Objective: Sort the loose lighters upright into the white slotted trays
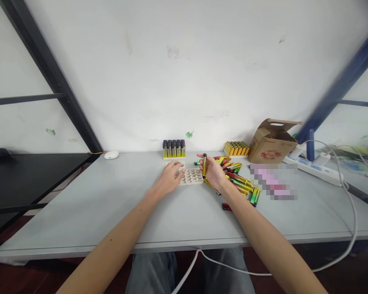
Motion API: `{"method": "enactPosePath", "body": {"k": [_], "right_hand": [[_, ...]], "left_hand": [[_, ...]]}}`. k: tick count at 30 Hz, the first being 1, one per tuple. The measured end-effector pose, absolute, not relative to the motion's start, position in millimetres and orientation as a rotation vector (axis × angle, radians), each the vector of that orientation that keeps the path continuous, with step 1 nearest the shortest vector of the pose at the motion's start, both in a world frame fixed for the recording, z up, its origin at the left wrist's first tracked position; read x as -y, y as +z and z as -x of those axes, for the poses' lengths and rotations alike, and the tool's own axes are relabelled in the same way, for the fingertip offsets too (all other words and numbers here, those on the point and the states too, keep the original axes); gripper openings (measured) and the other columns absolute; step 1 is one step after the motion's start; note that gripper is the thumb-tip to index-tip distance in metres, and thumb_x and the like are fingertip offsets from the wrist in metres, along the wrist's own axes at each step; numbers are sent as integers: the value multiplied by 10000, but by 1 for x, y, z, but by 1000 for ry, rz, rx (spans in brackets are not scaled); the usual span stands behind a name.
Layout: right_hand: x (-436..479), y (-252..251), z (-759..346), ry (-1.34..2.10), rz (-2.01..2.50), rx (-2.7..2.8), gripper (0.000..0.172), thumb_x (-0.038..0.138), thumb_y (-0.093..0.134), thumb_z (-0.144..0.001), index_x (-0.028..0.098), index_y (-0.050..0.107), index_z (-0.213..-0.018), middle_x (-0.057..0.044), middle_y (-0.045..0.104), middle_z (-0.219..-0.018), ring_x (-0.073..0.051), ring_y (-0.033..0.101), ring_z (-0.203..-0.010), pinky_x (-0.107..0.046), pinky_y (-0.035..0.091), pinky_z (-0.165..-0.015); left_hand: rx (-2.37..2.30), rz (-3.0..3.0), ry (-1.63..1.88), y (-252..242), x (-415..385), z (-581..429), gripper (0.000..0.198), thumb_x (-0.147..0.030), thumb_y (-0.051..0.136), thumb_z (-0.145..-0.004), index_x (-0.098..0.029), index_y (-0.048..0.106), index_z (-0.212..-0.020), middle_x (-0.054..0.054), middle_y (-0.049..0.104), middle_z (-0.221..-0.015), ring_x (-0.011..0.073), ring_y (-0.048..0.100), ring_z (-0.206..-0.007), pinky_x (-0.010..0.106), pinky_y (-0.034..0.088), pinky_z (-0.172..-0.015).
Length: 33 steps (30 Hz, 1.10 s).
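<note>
My right hand [215, 171] holds a yellow lighter [204, 167] upright, its dark end up, above the right end of a pale tray [192, 182] with rows of holes. At the tray's left end is my left hand [171, 178], its thumb and fingers apart; it covers that end, and I cannot tell whether it touches the tray. The holes that show hold no lighters. Beside my right hand lies a loose heap of lighters [241, 179] in yellow, red and green. One red lighter [226, 207] lies apart, nearer the front, partly behind my right forearm.
Against the wall stands a block of upright lighters [174, 149] with dark tops. A tray of golden cylinders [236, 149] is farther right, beside an open cardboard box [271, 143]. A power strip [315, 168], a white cable [354, 212] and a white case [111, 155] are on the table.
</note>
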State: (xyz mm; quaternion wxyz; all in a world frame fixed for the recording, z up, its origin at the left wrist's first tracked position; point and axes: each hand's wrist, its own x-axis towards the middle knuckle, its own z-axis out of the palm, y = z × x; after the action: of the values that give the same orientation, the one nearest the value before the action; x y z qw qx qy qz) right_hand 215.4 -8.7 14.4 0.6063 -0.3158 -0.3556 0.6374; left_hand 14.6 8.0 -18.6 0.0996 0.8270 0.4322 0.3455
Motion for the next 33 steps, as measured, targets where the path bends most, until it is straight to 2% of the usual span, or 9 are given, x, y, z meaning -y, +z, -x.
{"method": "enactPosePath", "body": {"k": [3, 7, 14, 17, 21, 29, 33], "right_hand": [[9, 11, -212, 1329, 799, 947, 295, 413, 755, -713, 193, 714, -905, 6, 657, -769, -131, 586, -751, -231, 458, -667], [13, 7, -206, 1200, 853, 1154, 318, 398, 831, -641, 205, 738, -877, -23, 728, -921, -180, 628, -904, -309, 464, -853], [11, 0, -204, 1011, 887, 1414, 316, 431, 729, -753, 200, 721, -968, -58, 723, -1038, -213, 638, -981, -345, 491, -862], [12, -1, -207, 750, 1060, 1593, 268, 374, 611, -853, 187, 695, -1025, -83, 706, -1088, -215, 639, -983, -368, 482, -893], [16, -5, -211, 269, 1269, 1950, 244, 269, 569, -876, 162, 685, -1063, -121, 669, -1127, -256, 567, -1120, -405, 408, -1010], [16, -11, -211, 198, 1411, 2150, 281, 301, 552, -913, 136, 671, -1106, -134, 644, -1163, -256, 518, -1188, -373, 374, -1048], [16, -13, -212, 187, 1418, 2172, 303, 320, 555, -912, 136, 661, -1128, -135, 634, -1170, -259, 516, -1188, -370, 381, -1039]], "left_hand": [[-1216, -2482, 1071, -14, -3, -18, 308, -390, 448, -972, -203, 631, -1134, 92, 593, -1218, 249, 532, -1189, 423, 428, -1048], [-1079, -2520, 1116, -10, 4, -23, 286, -407, 522, -944, -224, 633, -1134, 81, 615, -1198, 246, 561, -1159, 397, 462, -998], [-1047, -2463, 1064, -4, 0, -17, 258, -321, 454, -961, -209, 682, -918, 42, 696, -921, 188, 643, -835, 309, 502, -754], [-1166, -2410, 1163, -8, -12, -8, 239, -329, 496, -924, -203, 694, -881, 36, 723, -901, 197, 658, -828, 316, 505, -779], [-1289, -2220, 1278, -15, -25, 2, 240, -352, 543, -867, -192, 718, -907, 32, 757, -926, 206, 691, -840, 325, 537, -816], [-1340, -2008, 1265, -23, -34, 4, 190, -296, 613, -764, -168, 737, -828, 33, 767, -828, 205, 715, -746, 343, 587, -780], [-1325, -2047, 1238, -26, -37, 5, 237, -332, 598, -799, -185, 755, -897, 35, 774, -921, 215, 713, -819, 352, 578, -806]]}}
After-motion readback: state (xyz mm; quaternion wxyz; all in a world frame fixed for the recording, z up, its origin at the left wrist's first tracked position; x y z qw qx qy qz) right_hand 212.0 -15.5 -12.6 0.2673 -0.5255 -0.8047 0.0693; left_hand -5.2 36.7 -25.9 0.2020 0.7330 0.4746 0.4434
